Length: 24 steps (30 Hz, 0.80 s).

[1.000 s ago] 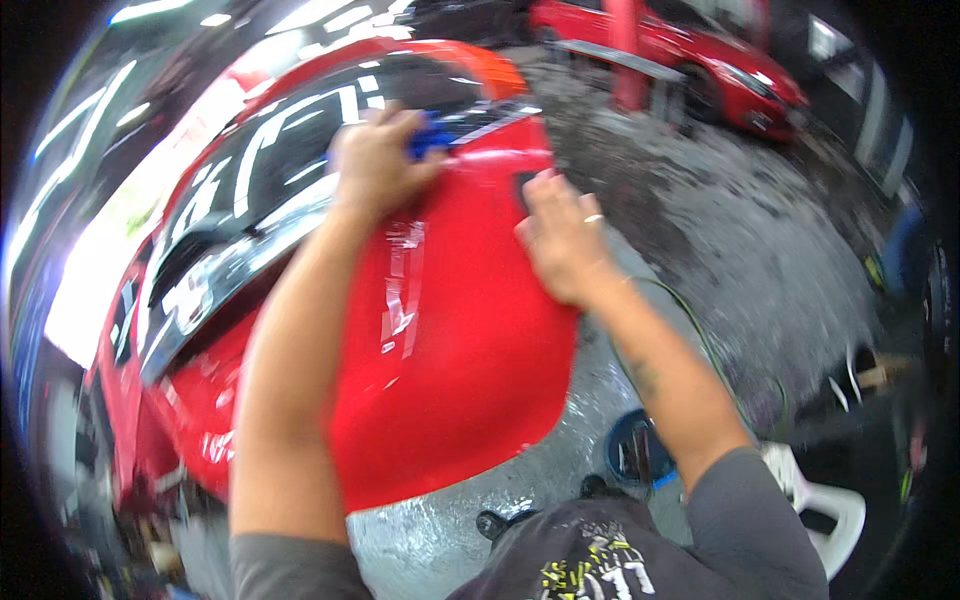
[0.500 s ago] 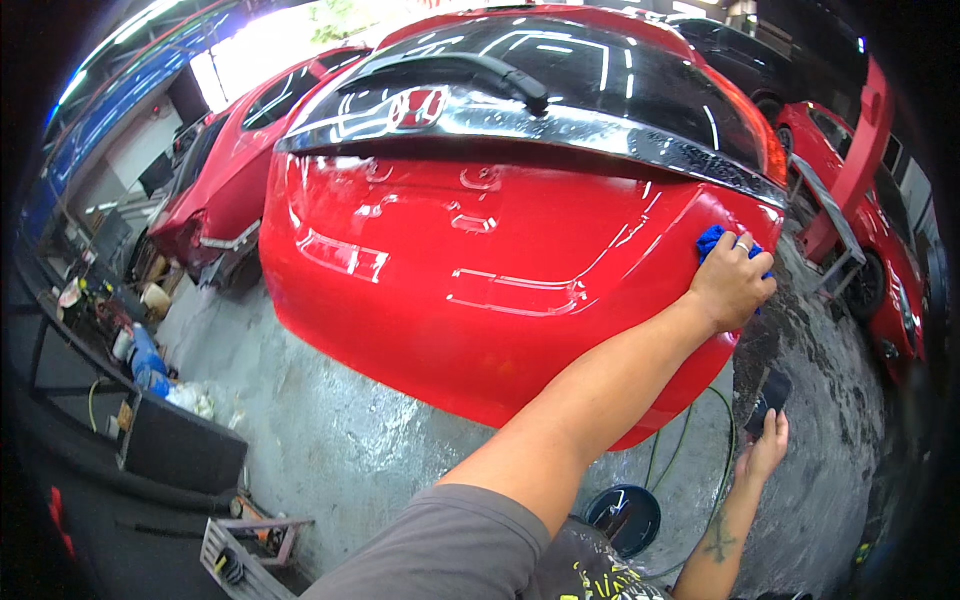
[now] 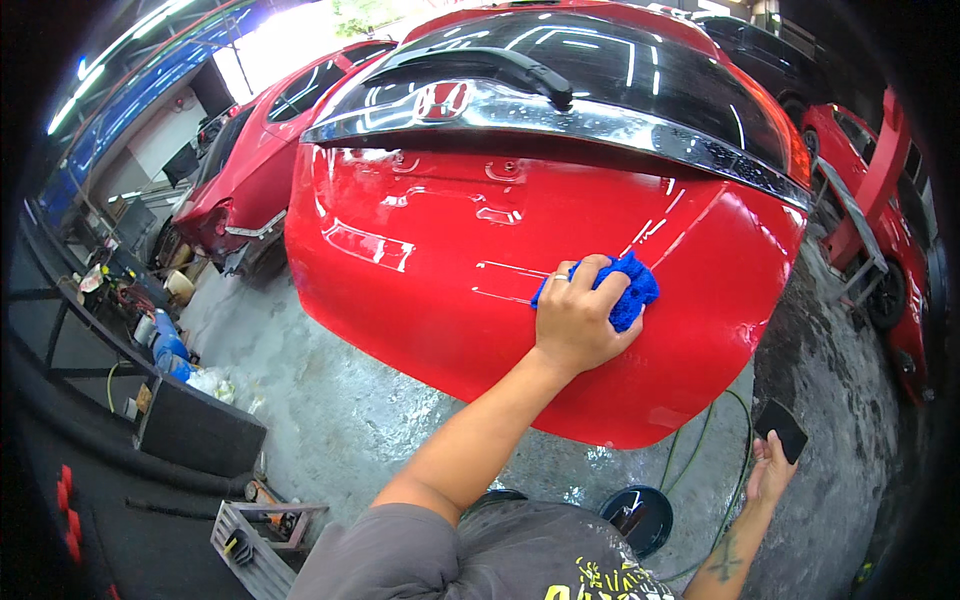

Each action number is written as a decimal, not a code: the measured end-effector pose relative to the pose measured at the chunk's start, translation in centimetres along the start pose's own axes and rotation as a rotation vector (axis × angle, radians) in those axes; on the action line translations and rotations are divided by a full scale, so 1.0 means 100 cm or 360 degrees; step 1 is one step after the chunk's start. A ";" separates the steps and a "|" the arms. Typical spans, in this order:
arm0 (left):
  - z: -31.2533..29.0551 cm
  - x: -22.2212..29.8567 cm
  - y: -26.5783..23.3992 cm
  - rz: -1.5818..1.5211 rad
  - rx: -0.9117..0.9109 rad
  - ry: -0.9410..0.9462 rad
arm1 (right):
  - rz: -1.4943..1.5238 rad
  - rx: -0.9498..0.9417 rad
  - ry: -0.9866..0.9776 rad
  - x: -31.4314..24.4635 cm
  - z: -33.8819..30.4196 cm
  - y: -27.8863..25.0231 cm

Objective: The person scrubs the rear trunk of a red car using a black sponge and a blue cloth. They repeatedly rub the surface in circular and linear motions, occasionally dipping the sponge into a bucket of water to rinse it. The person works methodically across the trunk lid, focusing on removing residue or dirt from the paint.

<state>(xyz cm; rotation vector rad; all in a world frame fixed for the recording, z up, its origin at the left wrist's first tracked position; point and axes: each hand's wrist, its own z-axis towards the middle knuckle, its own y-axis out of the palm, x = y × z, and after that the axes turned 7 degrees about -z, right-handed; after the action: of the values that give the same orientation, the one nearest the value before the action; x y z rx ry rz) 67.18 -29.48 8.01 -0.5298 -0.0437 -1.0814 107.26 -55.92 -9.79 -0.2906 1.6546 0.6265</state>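
My left hand (image 3: 581, 318) presses a bunched blue cloth (image 3: 630, 290) against the red tailgate (image 3: 400, 310) of a car, right of the middle of the panel. Its fingers curl over the cloth, and a ring shows on one of them. Low on the right, away from the car, my right hand (image 3: 768, 470) pinches a thin black sheet of sandpaper (image 3: 782, 430) by its lower edge. Recesses with shiny reflections mark the panel's upper part, beneath a chrome trim strip (image 3: 600, 122). Water drops lie on that strip.
A dark bucket (image 3: 650, 515) stands on the wet floor below the tailgate, beside a green hose (image 3: 690, 440). Another red car (image 3: 270, 130) is at the left, a third (image 3: 900, 330) at the right near a red post (image 3: 870, 190). A small stool (image 3: 250, 545) sits lower left.
My left hand has wiped the cloth leftward from the panel's right edge toward its middle. The right hand still holds the sandpaper low at the right, its sheet turned slightly.
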 end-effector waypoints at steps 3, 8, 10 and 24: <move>-0.005 -0.023 -0.020 0.0032 -0.0021 0.0010 | 0.0054 -0.0112 -0.0140 -0.024 -0.005 0.040; -0.011 -0.060 -0.052 0.0081 -0.0009 -0.0043 | 0.0081 -0.0187 -0.0248 -0.030 -0.011 0.103; -0.013 -0.076 -0.063 0.0072 -0.0023 -0.0079 | 0.0079 -0.0338 -0.0329 -0.073 -0.063 0.166; -0.002 -0.231 -0.177 0.0150 -0.0176 -0.0100 | -0.1963 -0.0623 -0.2536 -0.086 -0.176 0.420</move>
<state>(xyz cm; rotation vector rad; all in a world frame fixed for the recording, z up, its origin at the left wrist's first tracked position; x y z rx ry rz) 40.99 -16.74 8.08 -0.6590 -0.0137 -0.9791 72.30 -32.56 9.72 -0.7327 -0.3096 0.0452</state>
